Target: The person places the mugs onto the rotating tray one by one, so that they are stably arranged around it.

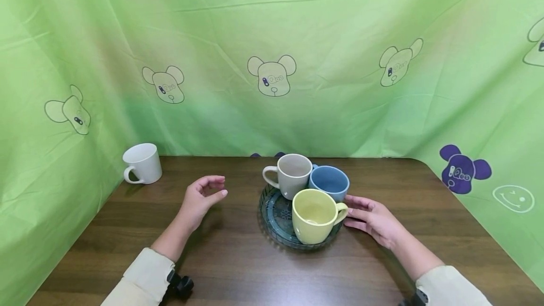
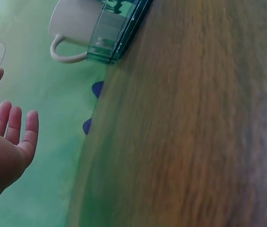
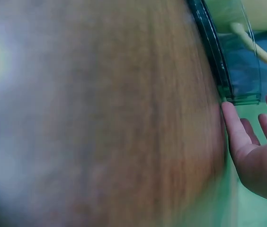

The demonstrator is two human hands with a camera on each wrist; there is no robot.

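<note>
A round tinted glass tray (image 1: pixel 272 223) with a raised rim bears three mugs: a light grey mug (image 1: pixel 293 178) at the back, a blue mug (image 1: pixel 329 181) at the right and a yellow mug (image 1: pixel 312 218) in front. My right hand (image 1: pixel 374 221) is at the tray's right edge, fingers extended beside the yellow handle; in the right wrist view a fingertip (image 3: pixel 229 111) meets or nearly meets the tray's lower edge. To the left of the tray, my left hand (image 1: pixel 201 202) hovers over the table, fingers loosely bent and holding nothing.
A white mug (image 1: pixel 144 164) stands alone at the table's back left corner. The brown wooden table (image 1: pixel 238 273) backs onto a green cloth (image 1: pixel 221 122) printed with bear heads, which also hangs along both sides.
</note>
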